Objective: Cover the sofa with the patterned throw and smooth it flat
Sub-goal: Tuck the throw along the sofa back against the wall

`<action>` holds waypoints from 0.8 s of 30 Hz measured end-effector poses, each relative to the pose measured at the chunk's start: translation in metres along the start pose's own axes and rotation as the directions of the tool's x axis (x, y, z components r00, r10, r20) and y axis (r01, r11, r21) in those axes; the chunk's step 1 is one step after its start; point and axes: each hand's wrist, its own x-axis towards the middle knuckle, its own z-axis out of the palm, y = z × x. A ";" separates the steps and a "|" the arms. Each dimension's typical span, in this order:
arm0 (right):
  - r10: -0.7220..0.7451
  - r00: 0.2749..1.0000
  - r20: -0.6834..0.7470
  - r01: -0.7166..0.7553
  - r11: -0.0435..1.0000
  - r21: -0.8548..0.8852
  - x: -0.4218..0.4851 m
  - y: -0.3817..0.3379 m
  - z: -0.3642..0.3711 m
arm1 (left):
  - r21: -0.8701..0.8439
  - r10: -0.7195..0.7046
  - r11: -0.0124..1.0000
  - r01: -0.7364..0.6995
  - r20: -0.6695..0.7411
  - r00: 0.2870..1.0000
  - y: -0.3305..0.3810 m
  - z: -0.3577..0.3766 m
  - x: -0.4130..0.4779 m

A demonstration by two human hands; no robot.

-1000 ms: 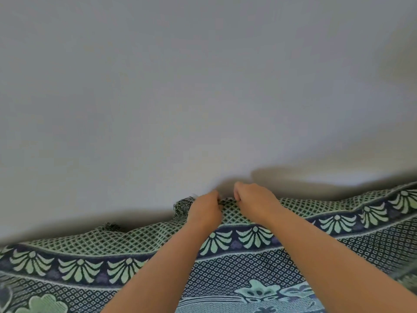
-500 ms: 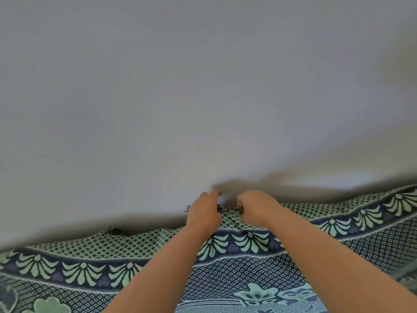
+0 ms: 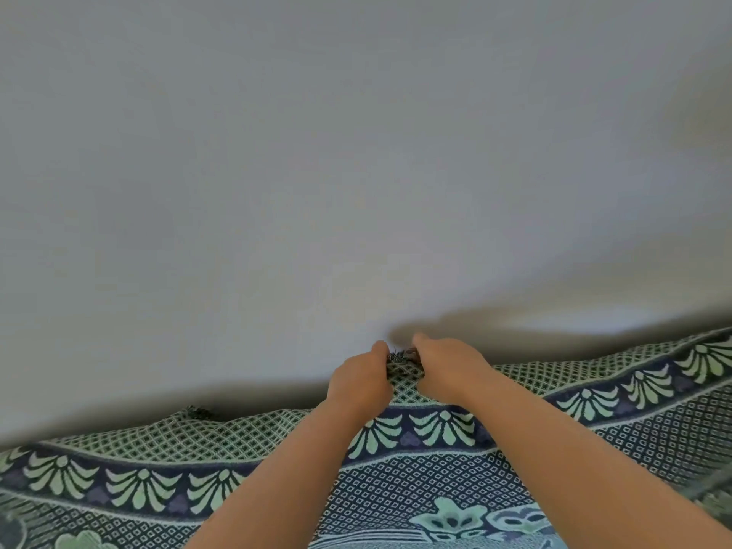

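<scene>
The patterned throw (image 3: 416, 481) fills the bottom of the frame. Its flower field is nearest, then a navy diamond ground, then a fan-motif border (image 3: 435, 427) that arcs from lower left to the right edge. The sofa itself is hidden beneath the cloth. Both bare forearms rise from the bottom edge and converge at the lower centre.

There the left hand (image 3: 360, 384) and right hand (image 3: 451, 368) sit just beside each other. Each grip is closed on the throw's fringed edge (image 3: 402, 356), and a short bunch of fringe shows between the knuckles. The fingertips are out of sight behind the hands. Beyond them is only the plain wall (image 3: 356, 172), with a shadow along the line where the cloth ends.

The step looks like seating this far edge along the top of the sofa back. To do it well:

- Draw the hands apart along the edge rather than pulling at one spot, so the peak of cloth under them flattens.
- Hold the tension even on both sides. The border curves unevenly, which suggests slack toward the lower left.
- A loose tuft (image 3: 198, 412) sticks up at the left of the edge, so that stretch probably needs the same tuck.
- Once the edge sits, smooth with flat palms from the edge back toward the bottom of the frame.
</scene>
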 end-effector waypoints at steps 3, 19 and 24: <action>0.002 1.000 -0.015 -0.004 0.995 -0.100 0.001 0.000 -0.003 | -0.017 -0.025 1.000 0.026 0.021 0.999 -0.001 -0.001 0.003; 0.100 0.991 -0.090 -0.099 0.995 0.021 -0.002 0.004 0.017 | -0.181 -0.012 0.983 0.032 0.109 0.994 -0.015 0.015 0.003; 0.331 0.941 0.073 -0.316 0.935 -0.158 -0.003 0.013 0.017 | -0.007 0.058 0.998 -0.058 0.242 0.968 -0.007 0.025 0.004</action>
